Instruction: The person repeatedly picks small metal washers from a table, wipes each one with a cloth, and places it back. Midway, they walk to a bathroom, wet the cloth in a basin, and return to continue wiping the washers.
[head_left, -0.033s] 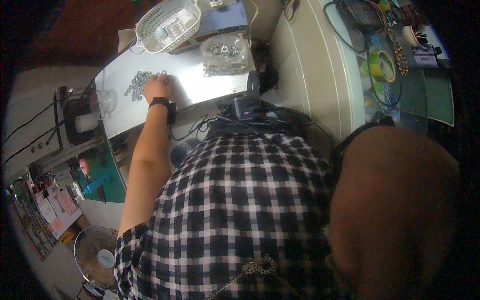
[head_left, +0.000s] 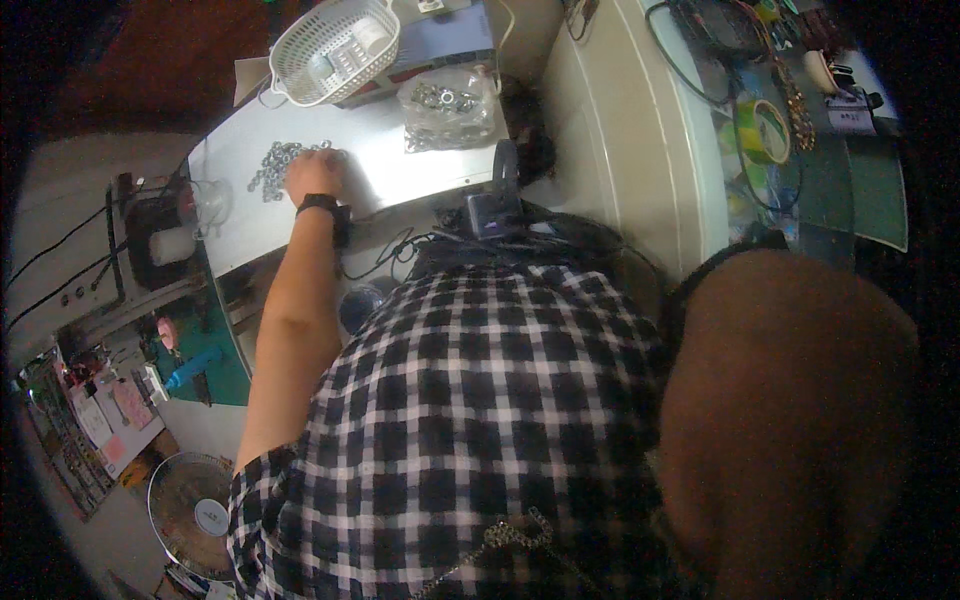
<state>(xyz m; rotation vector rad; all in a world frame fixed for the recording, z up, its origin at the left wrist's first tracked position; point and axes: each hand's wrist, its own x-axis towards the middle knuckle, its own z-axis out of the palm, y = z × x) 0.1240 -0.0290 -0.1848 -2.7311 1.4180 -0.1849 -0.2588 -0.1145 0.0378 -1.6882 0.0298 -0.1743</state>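
Observation:
On the white tabletop (head_left: 240, 235) lies a loose pile of small grey metal rings or nuts (head_left: 272, 170). At the pile's right side my left hand (head_left: 314, 176) rests with its fingers bent down among the pieces, a dark band around the wrist. Its fingers look closed, but what they pinch, if anything, is hidden. To the right of the hand, a clear plastic bag (head_left: 450, 125) holds more small metal pieces. A large brown blurred shape, which looks like bare skin close up, fills the right side. My right hand does not show.
Behind the pile stands a white perforated basket (head_left: 300, 75) with small items in it. A clear round container (head_left: 210, 203) is at the table's left edge. Dark cables (head_left: 400, 245) hang by the front edge. A fan (head_left: 195, 515) is lower left; tape rolls (head_left: 765, 132) lie far right.

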